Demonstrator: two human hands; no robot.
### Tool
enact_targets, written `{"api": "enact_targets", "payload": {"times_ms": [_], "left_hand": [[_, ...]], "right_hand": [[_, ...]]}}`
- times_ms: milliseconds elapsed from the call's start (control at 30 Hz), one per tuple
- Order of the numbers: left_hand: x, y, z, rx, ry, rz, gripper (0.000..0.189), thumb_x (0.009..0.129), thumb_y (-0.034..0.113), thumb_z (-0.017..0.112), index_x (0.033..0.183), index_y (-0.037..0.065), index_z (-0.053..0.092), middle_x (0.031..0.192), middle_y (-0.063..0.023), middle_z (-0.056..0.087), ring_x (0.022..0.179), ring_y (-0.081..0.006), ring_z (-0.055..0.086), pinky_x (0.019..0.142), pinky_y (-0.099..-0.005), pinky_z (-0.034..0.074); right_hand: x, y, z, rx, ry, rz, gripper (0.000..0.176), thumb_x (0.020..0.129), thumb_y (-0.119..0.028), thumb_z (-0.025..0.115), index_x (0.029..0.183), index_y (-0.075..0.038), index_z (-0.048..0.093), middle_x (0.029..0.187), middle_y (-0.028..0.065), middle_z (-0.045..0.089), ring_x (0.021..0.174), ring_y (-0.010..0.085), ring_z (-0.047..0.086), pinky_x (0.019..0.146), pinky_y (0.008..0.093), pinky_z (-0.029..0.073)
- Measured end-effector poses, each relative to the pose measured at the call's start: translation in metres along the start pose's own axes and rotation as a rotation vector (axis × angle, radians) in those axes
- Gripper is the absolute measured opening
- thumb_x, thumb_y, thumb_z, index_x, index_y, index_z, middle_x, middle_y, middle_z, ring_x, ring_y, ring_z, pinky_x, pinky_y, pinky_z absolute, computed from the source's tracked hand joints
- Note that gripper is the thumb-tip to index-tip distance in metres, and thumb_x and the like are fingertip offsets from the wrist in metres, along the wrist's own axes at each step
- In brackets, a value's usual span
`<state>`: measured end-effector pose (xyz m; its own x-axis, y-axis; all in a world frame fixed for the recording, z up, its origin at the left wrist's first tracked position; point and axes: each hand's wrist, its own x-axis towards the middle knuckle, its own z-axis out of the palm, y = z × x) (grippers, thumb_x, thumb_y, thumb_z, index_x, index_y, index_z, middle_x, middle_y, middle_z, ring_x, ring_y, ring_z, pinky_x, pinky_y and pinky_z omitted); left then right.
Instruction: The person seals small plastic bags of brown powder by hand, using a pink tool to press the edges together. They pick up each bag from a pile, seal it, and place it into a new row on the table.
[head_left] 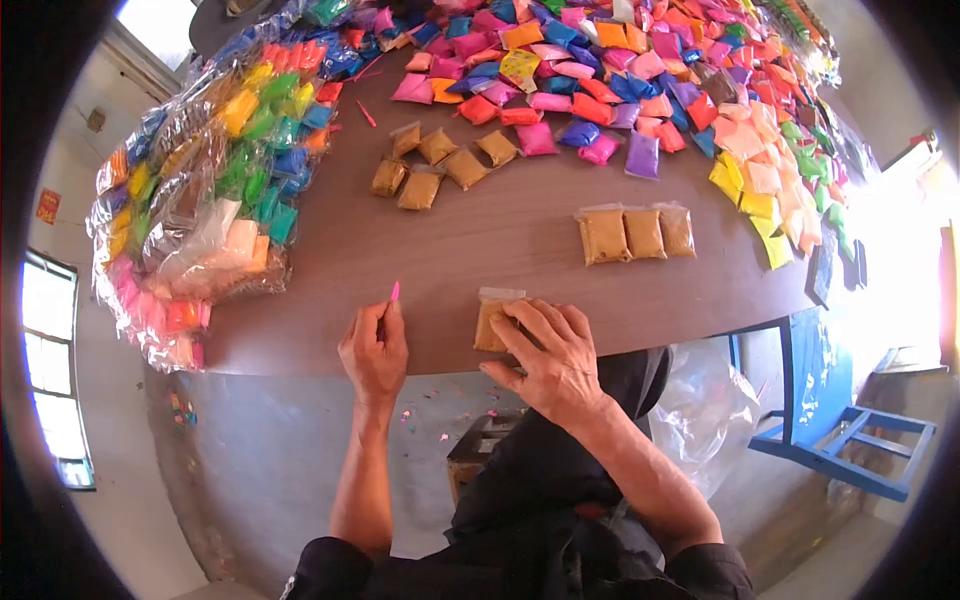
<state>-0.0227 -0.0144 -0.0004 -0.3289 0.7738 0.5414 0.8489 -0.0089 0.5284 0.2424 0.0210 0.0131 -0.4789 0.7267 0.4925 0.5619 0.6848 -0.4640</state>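
In the head view, the left hand [375,345] is pinching a slim pink tool [395,291], tip poking clear. The right hand [555,365], fingers half open, is resting on a brown packet [487,335] near the table's [290,330] edge, probably steadying it; similar packets [645,234] are lying apart, leaving space.

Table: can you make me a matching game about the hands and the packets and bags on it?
1. Left hand
2. Right hand
3. Clear bags
4. Loose colourful packets

A. Far side and right of the table
B. Fingers on a brown packet
C. Holding a pink stick
D. Left side of the table

Pairs: 1-C, 2-B, 3-D, 4-A
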Motion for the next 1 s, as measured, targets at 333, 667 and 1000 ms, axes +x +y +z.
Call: {"api": "enact_targets", "payload": {"times_ms": [333,667,1000], "left_hand": [[-0.013,0.070,0.000,-0.154,-0.242,-0.004,0.008,0.098,0.007,0.084,0.103,0.005,0.078,0.081,-0.0112,0.073,0.064,-0.0206,0.068,0.060,-0.0365,0.054],[0.009,0.075,0.016,-0.134,-0.420,0.119,0.007,0.101,0.007,0.078,0.104,0.002,0.078,0.090,-0.0163,0.078,0.076,-0.0290,0.074,0.068,-0.0381,0.057],[0.038,0.058,0.009,-0.061,-0.510,0.022,0.010,0.100,0.014,0.079,0.099,0.005,0.076,0.088,-0.0155,0.075,0.078,-0.0385,0.073,0.067,-0.0452,0.055]], "right_hand": [[-0.001,0.007,0.005,0.051,0.077,-0.012,0.037,0.089,-0.028,0.088,0.119,-0.011,0.076,0.135,0.0063,0.068,0.126,0.0271,0.068,0.108,0.0468,0.050],[-0.001,0.010,0.005,0.072,0.102,-0.019,0.034,0.089,-0.026,0.088,0.119,-0.016,0.079,0.128,0.0051,0.069,0.119,0.0266,0.070,0.105,0.0450,0.052],[-0.002,0.010,0.004,0.077,0.098,-0.034,0.029,0.093,-0.027,0.085,0.118,-0.014,0.078,0.127,0.0070,0.070,0.123,0.0273,0.070,0.107,0.0455,0.051]]}}
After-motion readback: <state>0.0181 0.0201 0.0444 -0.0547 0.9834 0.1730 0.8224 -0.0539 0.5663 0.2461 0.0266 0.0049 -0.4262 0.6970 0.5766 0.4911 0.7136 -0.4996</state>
